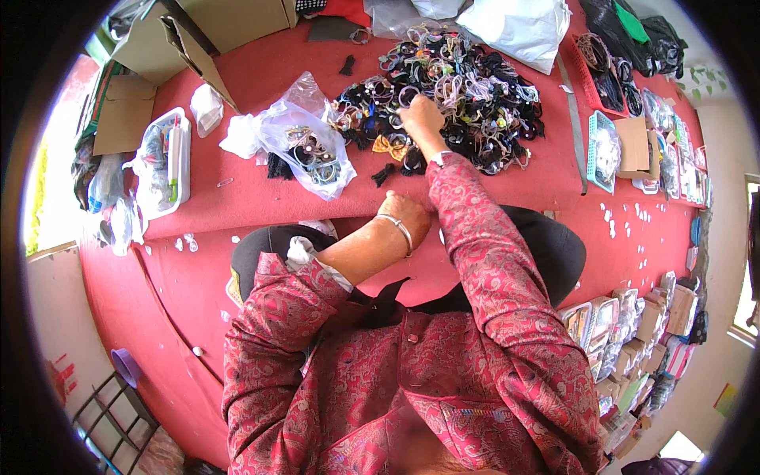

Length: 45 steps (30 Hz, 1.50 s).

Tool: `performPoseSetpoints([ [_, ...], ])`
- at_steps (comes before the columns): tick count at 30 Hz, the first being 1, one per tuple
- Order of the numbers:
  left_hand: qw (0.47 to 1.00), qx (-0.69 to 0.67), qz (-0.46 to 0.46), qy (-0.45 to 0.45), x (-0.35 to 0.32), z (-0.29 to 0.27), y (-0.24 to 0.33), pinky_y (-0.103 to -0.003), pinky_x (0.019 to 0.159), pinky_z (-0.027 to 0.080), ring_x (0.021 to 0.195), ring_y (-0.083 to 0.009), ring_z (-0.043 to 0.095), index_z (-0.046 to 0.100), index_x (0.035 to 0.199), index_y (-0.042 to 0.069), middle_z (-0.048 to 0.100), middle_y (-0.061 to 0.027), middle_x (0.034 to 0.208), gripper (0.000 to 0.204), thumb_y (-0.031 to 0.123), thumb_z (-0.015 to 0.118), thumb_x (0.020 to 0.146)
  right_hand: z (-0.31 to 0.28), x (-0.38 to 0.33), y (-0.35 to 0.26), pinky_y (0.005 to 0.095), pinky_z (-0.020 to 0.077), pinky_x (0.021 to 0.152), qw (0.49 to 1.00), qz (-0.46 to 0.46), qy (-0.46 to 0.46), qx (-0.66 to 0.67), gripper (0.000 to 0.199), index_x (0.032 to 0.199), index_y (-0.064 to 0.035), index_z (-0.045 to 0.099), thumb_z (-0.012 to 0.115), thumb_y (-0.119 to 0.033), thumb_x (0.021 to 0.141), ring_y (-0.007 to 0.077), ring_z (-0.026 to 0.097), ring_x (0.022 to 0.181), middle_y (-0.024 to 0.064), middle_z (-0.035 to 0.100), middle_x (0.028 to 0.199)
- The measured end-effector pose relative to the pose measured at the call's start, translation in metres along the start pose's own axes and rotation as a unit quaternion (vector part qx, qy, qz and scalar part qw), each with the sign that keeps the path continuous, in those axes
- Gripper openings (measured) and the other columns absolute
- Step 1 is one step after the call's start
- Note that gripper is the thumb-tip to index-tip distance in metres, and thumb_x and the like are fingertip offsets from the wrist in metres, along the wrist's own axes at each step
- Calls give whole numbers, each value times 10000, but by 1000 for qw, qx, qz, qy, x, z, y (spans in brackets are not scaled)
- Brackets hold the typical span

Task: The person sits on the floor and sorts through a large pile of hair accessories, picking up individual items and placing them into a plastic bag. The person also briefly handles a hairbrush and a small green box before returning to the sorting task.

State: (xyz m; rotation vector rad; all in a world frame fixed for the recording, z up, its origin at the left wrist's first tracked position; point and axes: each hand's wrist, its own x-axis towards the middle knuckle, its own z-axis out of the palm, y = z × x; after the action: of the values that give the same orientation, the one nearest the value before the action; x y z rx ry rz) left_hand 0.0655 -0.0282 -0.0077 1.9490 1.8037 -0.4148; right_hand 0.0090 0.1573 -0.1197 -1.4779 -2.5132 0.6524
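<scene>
A large heap of hair ties (467, 91), mostly black with grey, white and coloured ones, lies on the red-covered surface before me. My right hand (423, 120) reaches into its near left side, fingers pinched at a pale purple-grey hair tie (408, 96). Closer to my body, my left hand (406, 214) is curled closed; what its fingers hold, if anything, is hidden. A yellow-orange bow (389, 147) sits at the heap's near edge, with a small black tie (383, 175) below it. Left of the heap, a clear plastic bag (309, 150) contains more hair ties.
A white tray (180, 162) with bagged goods and an open cardboard box (194, 59) stand at the left. White plastic bags (518, 32) lie behind the heap. Rightward are a red basket (590, 75), a light-blue basket (599, 182) and rows of packed goods (633, 340).
</scene>
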Motion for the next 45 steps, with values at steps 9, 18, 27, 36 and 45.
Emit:
performPoseSetpoints([
  [9,998,52,2,-39,-1,-5,3,-393,776,431,945,-226,591,648,927,129,629,-73,989,203,178,493,805,10,-4,46,380,472,522,985,-131,107,28,153,701,-79,628,587,-219,746,287,602,574,118,609,636],
  [18,998,54,-6,-17,-4,2,-4,-396,762,431,947,-245,583,638,934,94,622,-80,976,212,177,492,805,-19,49,30,261,439,401,913,4,-68,402,184,696,19,620,550,-130,780,155,565,428,97,597,574],
  [27,999,33,-6,-20,-6,0,-6,-388,726,420,869,-242,602,642,920,96,636,-74,922,207,171,497,792,23,56,-2,411,493,730,993,104,-22,52,190,832,-2,634,589,-153,727,326,609,877,199,624,900],
  [36,1000,26,-16,-7,1,1,-4,-397,775,422,916,-233,597,639,926,96,635,-72,941,207,176,497,797,9,65,70,330,464,513,943,22,67,325,148,692,-40,643,656,-186,675,196,591,480,111,613,602],
  [45,999,47,-26,2,-1,9,-6,-405,798,419,934,-239,581,632,939,90,620,-81,968,215,178,497,795,-53,39,23,231,402,384,898,-154,-152,383,114,817,-11,616,504,-3,792,103,533,459,35,588,634],
])
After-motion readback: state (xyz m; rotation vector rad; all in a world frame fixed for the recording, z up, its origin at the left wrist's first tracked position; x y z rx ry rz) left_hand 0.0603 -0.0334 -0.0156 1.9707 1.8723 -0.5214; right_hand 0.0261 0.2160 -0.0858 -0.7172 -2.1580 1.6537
